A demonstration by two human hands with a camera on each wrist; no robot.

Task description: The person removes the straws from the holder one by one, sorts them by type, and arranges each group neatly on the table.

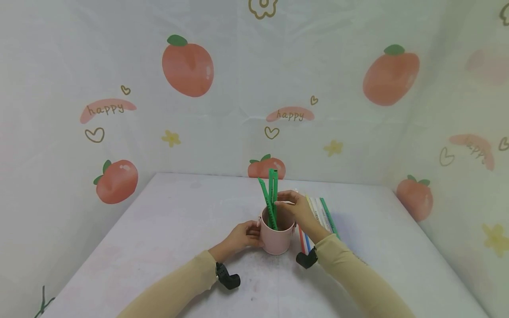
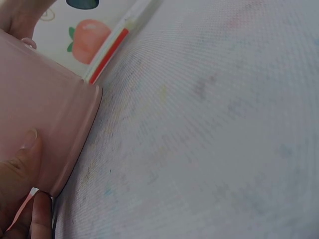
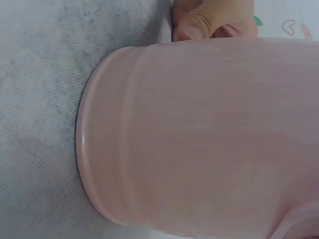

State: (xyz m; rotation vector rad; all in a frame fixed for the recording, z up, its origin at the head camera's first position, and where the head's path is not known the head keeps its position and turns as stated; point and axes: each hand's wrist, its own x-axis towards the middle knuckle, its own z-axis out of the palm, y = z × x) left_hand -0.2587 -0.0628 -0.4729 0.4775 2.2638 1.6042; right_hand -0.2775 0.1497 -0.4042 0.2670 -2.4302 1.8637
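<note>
A pink pail-shaped cup [image 1: 276,242] stands upright on the table, holding several long, thin green sticks with dark print [image 1: 269,201]. My left hand [image 1: 243,235] grips the cup's left side, with the thumb [image 2: 31,149] on its wall and fingers near the base in the left wrist view. Over the rim, my right hand [image 1: 293,206] pinches one upright green stick [image 1: 275,185] between thumb and fingers; its lower end is hidden inside the cup. The right wrist view is mostly filled by the cup's wall [image 3: 199,134], and the right fingers are out of it.
Right of the cup lies a row of long thin sticks in white [image 1: 320,212], green [image 1: 329,217], red, blue and yellow, partly covered by the right forearm. A pale cloth covers the table [image 1: 179,234]. A printed curtain [image 1: 238,88] hangs behind and at both sides.
</note>
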